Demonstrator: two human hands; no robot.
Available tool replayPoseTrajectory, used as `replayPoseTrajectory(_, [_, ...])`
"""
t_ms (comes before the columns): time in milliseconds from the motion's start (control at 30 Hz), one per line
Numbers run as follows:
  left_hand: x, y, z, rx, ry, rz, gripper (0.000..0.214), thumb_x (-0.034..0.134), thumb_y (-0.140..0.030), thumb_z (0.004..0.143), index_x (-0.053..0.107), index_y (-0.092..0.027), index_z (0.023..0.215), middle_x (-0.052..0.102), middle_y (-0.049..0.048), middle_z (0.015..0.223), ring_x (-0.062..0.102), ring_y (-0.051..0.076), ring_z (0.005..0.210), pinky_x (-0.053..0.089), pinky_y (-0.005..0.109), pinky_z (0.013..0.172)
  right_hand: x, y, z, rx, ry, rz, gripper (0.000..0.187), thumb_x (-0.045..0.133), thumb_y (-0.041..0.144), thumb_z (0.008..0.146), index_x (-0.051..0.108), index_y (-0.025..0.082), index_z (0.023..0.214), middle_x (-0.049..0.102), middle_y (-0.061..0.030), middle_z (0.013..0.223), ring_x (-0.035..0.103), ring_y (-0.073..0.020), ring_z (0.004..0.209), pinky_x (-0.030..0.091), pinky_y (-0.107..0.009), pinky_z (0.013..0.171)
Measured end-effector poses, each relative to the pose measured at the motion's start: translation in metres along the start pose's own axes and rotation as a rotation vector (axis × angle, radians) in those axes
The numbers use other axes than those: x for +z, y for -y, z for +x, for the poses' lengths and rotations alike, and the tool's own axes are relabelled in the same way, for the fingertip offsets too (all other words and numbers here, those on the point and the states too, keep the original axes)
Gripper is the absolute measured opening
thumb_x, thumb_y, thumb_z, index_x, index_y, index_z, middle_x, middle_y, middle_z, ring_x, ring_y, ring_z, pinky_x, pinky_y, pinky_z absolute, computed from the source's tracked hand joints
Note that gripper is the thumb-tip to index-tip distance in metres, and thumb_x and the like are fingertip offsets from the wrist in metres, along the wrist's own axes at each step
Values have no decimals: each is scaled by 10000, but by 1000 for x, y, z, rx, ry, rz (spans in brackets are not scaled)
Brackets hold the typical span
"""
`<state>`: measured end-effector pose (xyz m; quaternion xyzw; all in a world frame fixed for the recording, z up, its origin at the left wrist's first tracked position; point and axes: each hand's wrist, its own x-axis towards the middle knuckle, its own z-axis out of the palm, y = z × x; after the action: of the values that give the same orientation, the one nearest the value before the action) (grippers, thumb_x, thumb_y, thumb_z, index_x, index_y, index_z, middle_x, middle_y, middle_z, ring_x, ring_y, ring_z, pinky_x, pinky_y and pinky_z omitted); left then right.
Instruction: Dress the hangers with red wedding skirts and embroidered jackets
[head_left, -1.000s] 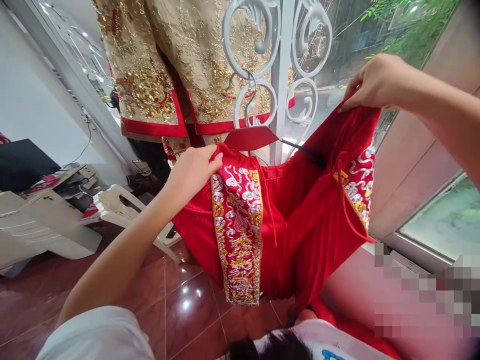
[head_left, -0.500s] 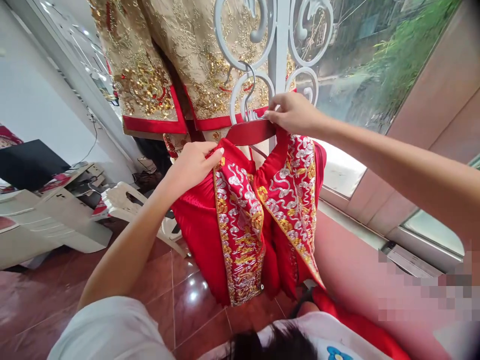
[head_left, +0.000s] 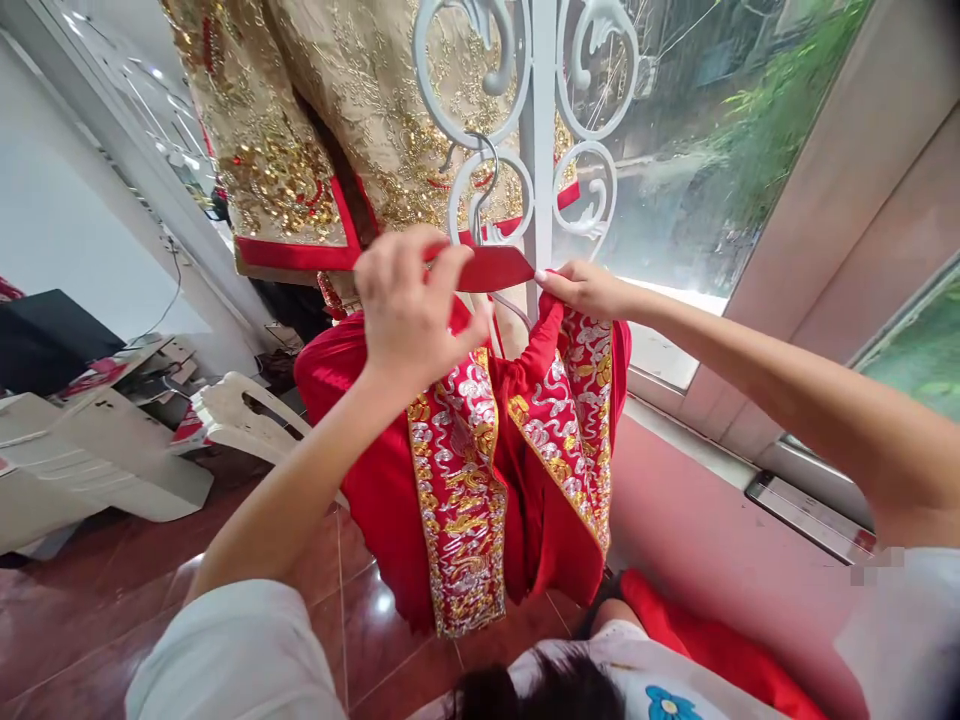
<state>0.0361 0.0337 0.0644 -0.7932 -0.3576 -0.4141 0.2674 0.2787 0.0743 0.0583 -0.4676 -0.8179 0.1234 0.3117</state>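
Note:
A red garment (head_left: 461, 510), probably a skirt, with silver and gold embroidered panels hangs gathered around a dark red hanger (head_left: 495, 268). The hanger's metal hook (head_left: 486, 180) rests on a white scrolled metal frame (head_left: 541, 150). My left hand (head_left: 409, 310) is at the hanger's left end, thumb and fingers apart; its far fingertips partly cover that end, so contact is unclear. At the other end, my right hand (head_left: 589, 290) pinches the top edge of the red garment just below the hanger tip.
A gold sequinned garment (head_left: 292, 150) with red hems hangs behind. Left stand a white plastic chair (head_left: 240, 415) and a white desk (head_left: 97, 455) with a black monitor (head_left: 52, 335). A phone-like slab (head_left: 810, 515) lies on the pink ledge (head_left: 675, 500) under the window.
My left hand has left the garment's top edge and risen to the hanger's left end, its fingers spreading. My right hand has moved down from the hanger's top to the garment's edge.

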Motion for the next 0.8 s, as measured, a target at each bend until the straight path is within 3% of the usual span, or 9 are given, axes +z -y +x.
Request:
replayPoseTrajectory(133, [25,-51,11,128,138,-5,404,532,-448,834,596,-152,1101,533,147,1231,433,360,1175,292,527,1012,5,1,1,-13,-12,13,615,257,688,876,329,184,532,306,12,516,248,-77,514,231,-243,483])
replayPoseTrajectory(267, [50,-70,20,92,189,-28,350,537,-355,850,612,-109,1086,541,176,1187,416,381,1175,294,536,1012,6,1,-1,19,-209,-73,634,238,705,868,316,183,517,275,16,500,274,-82,518,249,-248,511])
replayPoseTrajectory(400, [48,-52,20,103,256,-42,223,502,-225,855,650,-131,993,538,159,1192,419,362,1175,294,555,1023,7,-2,-21,117,-481,-216,543,245,529,948,500,172,629,406,-12,524,430,-132,554,355,-290,605])
replayPoseTrajectory(533, [33,-20,29,235,293,-96,172,492,-207,844,657,-164,862,459,109,1344,355,339,1279,238,547,1077,30,-13,-64,70,-714,-393,294,427,411,902,586,165,925,615,-110,863,566,-222,840,437,-374,776])
replayPoseTrajectory(700, [25,-3,47,365,430,-249,192,474,-223,842,660,-191,801,525,51,1294,380,268,1284,178,539,1115,73,-32,-93,73,-809,-499,469,530,391,851,484,166,1260,558,-167,1220,518,-291,1099,440,-465,915])
replayPoseTrajectory(800, [25,-3,49,359,473,-286,160,516,-243,818,662,-191,776,521,50,1283,365,274,1287,152,549,1122,77,-44,-92,56,-881,-444,328,468,305,878,563,209,1176,623,-117,1141,560,-266,1036,451,-457,895])
